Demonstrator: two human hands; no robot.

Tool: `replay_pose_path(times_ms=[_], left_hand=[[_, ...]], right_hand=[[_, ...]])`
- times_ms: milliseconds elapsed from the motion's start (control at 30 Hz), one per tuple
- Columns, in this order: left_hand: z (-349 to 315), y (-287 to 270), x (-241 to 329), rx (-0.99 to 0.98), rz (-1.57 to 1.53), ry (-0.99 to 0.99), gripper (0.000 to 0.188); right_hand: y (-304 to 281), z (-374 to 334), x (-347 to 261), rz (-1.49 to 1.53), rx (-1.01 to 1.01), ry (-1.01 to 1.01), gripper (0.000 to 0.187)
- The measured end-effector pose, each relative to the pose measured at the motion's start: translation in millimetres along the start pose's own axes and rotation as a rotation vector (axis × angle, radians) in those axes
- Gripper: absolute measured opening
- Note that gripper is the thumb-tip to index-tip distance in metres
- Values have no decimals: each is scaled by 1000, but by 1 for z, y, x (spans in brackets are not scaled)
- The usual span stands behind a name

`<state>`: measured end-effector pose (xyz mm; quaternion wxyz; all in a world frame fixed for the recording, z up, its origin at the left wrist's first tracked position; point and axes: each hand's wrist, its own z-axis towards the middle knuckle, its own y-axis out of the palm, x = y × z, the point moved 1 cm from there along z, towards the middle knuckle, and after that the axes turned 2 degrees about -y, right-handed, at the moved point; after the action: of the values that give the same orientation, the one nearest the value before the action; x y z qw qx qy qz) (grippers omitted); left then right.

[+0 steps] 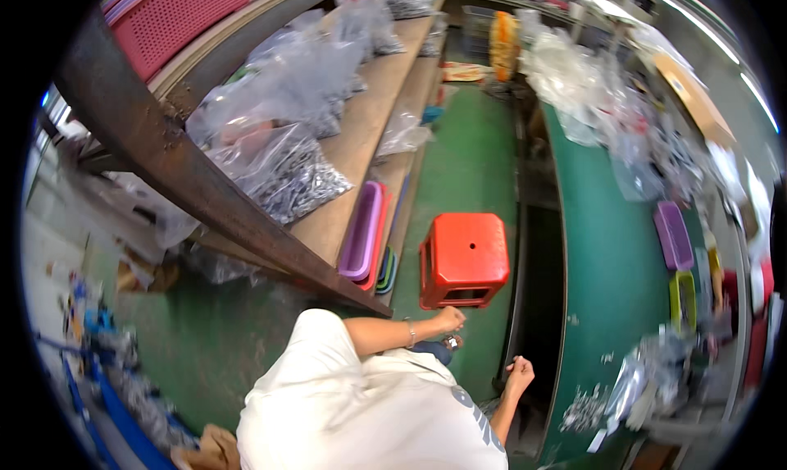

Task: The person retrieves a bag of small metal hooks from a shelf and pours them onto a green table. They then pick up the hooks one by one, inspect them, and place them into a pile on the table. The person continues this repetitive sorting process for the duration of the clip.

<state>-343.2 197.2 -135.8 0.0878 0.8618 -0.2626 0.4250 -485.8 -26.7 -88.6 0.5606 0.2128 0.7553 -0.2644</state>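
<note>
The red stool point(467, 253) is set on the green floor point(463, 158) in the aisle, just beyond the left hand point(450, 319), and is touched by neither hand. It seems to have been put there so that both sides can be served from one seat. The left hand is held forward with its fingers curled, and the right hand point(519, 375) is held near the edge of the green surface point(607, 281), its fingers loosely bent. Nothing is seen in either grip; how far each is closed, or whether something small is hidden inside, cannot be told.

On the wooden shelf point(365, 134) at left, clear bags point(295, 175) are filled with small silvery parts, presumably bagged to keep batches apart. Below, a purple tray point(361, 232) is tucked against the shelf's side, perhaps for quick access; a pink basket point(180, 19) is kept higher, at far left. On the surface's right side, a purple basket point(674, 234) and a yellow-green basket point(682, 302) are lined up; their contents cannot be made out. Loose metallic parts point(584, 408) are spread at its near end.
</note>
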Motion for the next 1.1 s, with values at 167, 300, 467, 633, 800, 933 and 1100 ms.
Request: replay_pose_path(times_ms=[167,300,467,633,800,933,1100], left_hand=[[-3,8,87,30,-173,-109,27],[-10,-13,77,254,-388,-201,29],[-37,-41,63,507,-629,-269,29],[-50,-59,39,632,-814,-238,28],[-54,-79,26,692,-884,-208,26],[-65,-94,16,760,-937,-205,24],[-57,-109,17,774,-994,-166,22]], right_hand=[[17,71,-12,-282,-91,-128,41],[42,150,-33,-642,-220,-562,18],[80,233,-74,-1175,-345,-835,36],[89,295,-61,-1498,-589,-848,37],[71,318,-42,-1654,-816,-975,33],[66,326,-37,-1513,-822,-1052,27],[70,332,-26,-1488,-760,-984,23]])
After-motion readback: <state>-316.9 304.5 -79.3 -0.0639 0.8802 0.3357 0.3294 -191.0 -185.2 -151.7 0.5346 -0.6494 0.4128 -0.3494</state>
